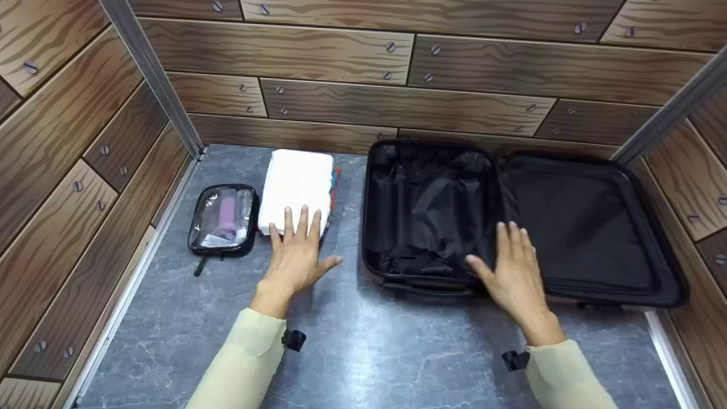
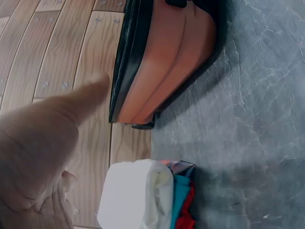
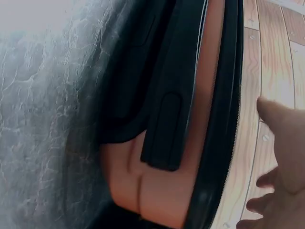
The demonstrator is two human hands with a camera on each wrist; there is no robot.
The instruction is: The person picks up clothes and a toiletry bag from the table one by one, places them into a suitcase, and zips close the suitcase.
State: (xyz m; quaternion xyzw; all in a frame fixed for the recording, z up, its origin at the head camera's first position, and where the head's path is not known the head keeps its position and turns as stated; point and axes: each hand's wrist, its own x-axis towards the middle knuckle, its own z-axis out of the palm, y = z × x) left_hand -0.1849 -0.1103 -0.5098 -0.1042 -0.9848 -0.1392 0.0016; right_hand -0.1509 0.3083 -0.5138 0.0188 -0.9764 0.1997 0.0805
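Observation:
An open suitcase (image 1: 431,210) with a black lining lies on the floor at the right; its shell (image 2: 167,57) shows orange in the left wrist view. My right hand (image 1: 517,272), fingers spread, is over the suitcase's near edge by the hinge; contact cannot be told. To the left lies a stack of folded cloth, white on top (image 1: 298,182), with blue and red layers (image 2: 183,200) below. My left hand (image 1: 295,258) is spread at the stack's near edge, fingertips over the white cloth; whether they touch it is unclear.
A clear pouch with black trim (image 1: 222,218) and a purple item inside lies left of the stack. Wood-patterned walls (image 1: 341,102) enclose the grey marbled floor (image 1: 363,352) at the back and both sides. The suitcase's right half (image 1: 579,227) lies near the right wall.

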